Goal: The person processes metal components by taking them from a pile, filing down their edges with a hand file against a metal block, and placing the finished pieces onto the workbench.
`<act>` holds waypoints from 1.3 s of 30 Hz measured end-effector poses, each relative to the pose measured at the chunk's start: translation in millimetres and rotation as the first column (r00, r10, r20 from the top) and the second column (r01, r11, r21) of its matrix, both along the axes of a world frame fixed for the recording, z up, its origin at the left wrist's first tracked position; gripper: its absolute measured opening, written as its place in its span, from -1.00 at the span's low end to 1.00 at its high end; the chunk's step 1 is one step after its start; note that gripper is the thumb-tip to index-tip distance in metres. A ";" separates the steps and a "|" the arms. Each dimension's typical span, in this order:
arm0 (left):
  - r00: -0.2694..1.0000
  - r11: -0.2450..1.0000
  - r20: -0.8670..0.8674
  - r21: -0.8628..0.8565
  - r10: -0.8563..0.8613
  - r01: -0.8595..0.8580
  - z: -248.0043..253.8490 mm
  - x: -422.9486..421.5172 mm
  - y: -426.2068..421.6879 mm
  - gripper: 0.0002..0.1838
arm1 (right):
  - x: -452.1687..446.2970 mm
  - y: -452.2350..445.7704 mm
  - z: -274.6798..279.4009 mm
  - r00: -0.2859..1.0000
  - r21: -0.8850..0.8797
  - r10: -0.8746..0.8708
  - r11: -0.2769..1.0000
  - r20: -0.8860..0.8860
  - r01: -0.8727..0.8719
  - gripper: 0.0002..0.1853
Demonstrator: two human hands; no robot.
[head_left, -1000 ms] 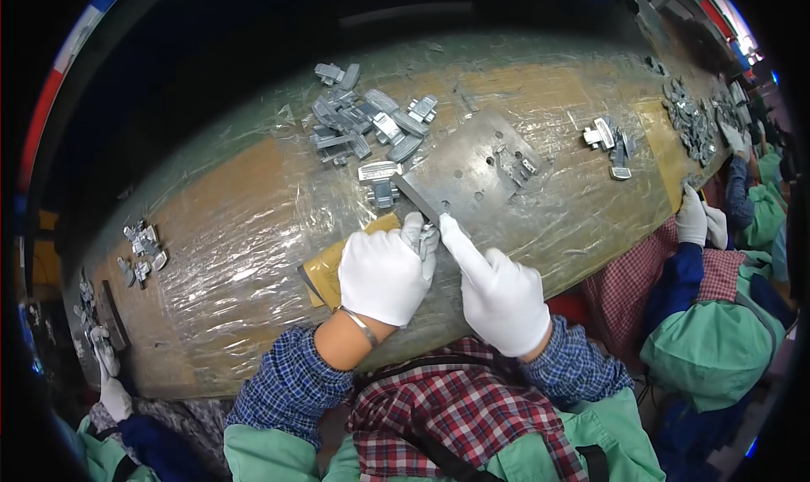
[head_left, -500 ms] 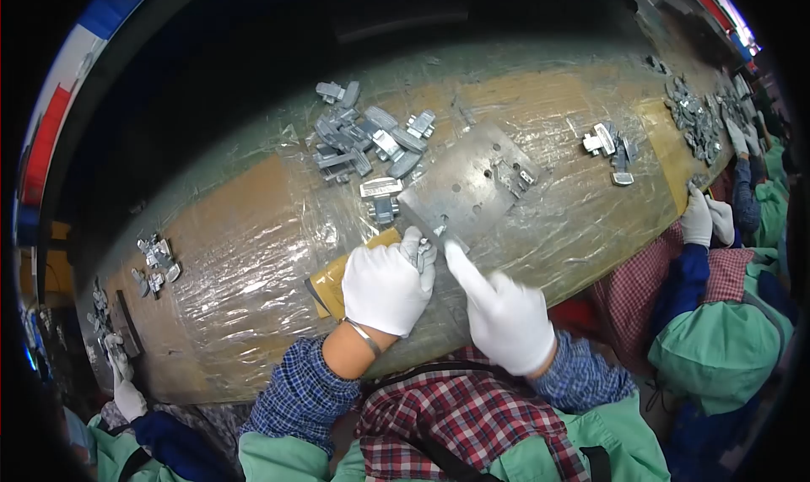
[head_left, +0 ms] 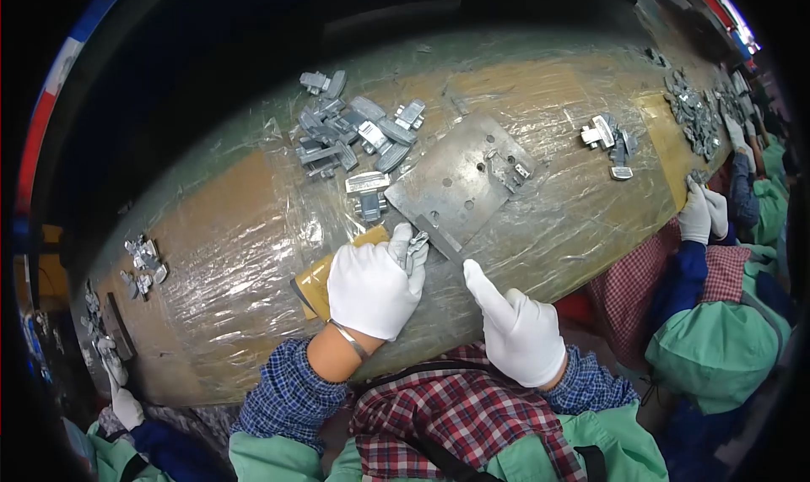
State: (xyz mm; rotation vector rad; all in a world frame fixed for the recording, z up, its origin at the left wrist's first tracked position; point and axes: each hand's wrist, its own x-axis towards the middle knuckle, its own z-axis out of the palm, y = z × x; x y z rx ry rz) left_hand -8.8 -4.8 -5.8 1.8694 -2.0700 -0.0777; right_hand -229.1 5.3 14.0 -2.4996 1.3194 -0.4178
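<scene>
Two gloved hands operate at the near side of the table [head_left: 228, 313]; the left hand [head_left: 375, 289] is closed, pinching a small metal part [head_left: 418, 242] between thumb and fingers, left of the flat bar tool [head_left: 440, 238]; the right hand [head_left: 521, 334] is curled with the index finger extended to the tool's near end; its grip beneath is hidden, so its closure cannot be told; the steel plate [head_left: 456, 182] lies just beyond; a pile of metal parts [head_left: 354, 134] sits far left of the plate; a yellow pad [head_left: 316, 281] lies beside the left hand.
</scene>
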 end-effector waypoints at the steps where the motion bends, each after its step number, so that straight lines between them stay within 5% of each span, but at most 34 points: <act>1: 1.000 1.000 0.007 -0.028 0.003 -0.003 -2.3 -0.3 0.8 -0.71 | 1.0 0.1 0.0 1.000 -0.015 0.002 1.000 -0.031 -0.002 -0.21; 3: 0.999 0.996 0.032 -0.091 -0.007 0.010 -3.2 -0.7 0.8 -0.70 | 9.5 -9.4 6.1 0.996 0.000 0.013 1.000 -0.089 -0.013 -0.22; 10: 1.000 1.000 0.013 0.014 -0.008 0.008 1.3 1.0 -1.4 -0.72 | 14.2 -42.7 5.7 0.987 -0.007 0.000 1.000 0.159 0.001 -0.27; 13: 0.999 0.998 -0.015 -0.056 -0.041 0.040 0.8 2.7 -1.2 -0.70 | 4.1 -20.7 2.5 0.995 0.027 0.032 0.999 0.092 -0.035 -0.25; 16: 0.995 0.998 -0.095 0.053 -0.020 0.026 2.6 3.7 -5.4 -0.67 | 10.2 -30.3 -5.3 0.996 -0.012 0.014 1.000 0.085 -0.013 -0.24; 20: 0.994 0.998 -0.108 0.064 0.010 -0.003 25.4 21.9 6.2 -0.85 | 24.3 -52.1 -7.9 0.975 -0.016 -0.022 1.000 0.221 0.026 -0.31; 22: 0.978 0.945 -0.020 -0.254 0.206 -0.204 27.8 62.1 23.9 -0.83 | 20.8 -51.3 -16.3 0.929 -0.009 -0.017 1.000 0.369 0.022 -0.34; 24: 0.728 0.746 0.167 -0.103 0.665 -0.657 22.4 127.6 42.4 -0.65 | 20.3 -50.9 -12.9 0.928 0.016 -0.015 1.000 0.372 0.009 -0.38; 26: 0.560 0.703 0.434 -0.524 0.706 -0.481 21.9 192.2 57.8 -0.68 | 18.4 -51.6 -11.0 0.944 0.035 -0.010 0.999 0.329 -0.002 -0.40; 29: 0.773 0.773 0.198 -0.386 0.602 -0.503 54.4 167.8 40.4 -0.69 | 22.0 -52.7 -11.5 0.927 0.009 -0.020 1.000 0.375 0.018 -0.43; 30: 0.901 0.857 0.015 -0.317 0.433 -0.406 53.2 149.9 27.8 -0.76 | 22.4 -52.2 -10.7 0.927 0.004 -0.017 1.000 0.375 0.017 -0.44; 31: 0.945 0.926 -0.112 -0.196 0.307 -0.324 51.0 130.4 11.8 -0.77 | 22.9 -52.3 -11.4 0.926 -0.021 -0.003 1.000 0.378 0.011 -0.45; 32: 0.965 0.973 -0.148 0.113 0.217 -0.201 65.5 108.8 -9.6 -0.73 | 23.1 -52.6 -12.5 0.925 -0.048 0.009 0.999 0.381 0.010 -0.47; 33: 0.992 0.953 -0.075 0.292 0.100 -0.074 70.6 89.1 -29.1 -0.66 | 23.1 -52.4 -14.0 0.918 -0.047 0.019 0.999 0.397 -0.001 -0.49; 34: 0.996 0.957 -0.087 0.288 -0.004 0.029 55.0 75.3 -41.3 -0.62 | 22.2 -52.5 -16.1 0.911 -0.029 0.017 1.000 0.411 -0.005 -0.50; 39: 0.998 0.864 -0.028 0.500 -0.051 0.058 52.7 68.6 -77.6 -0.57 | 23.3 -50.8 -17.0 0.905 -0.036 0.024 0.999 0.426 -0.009 -0.51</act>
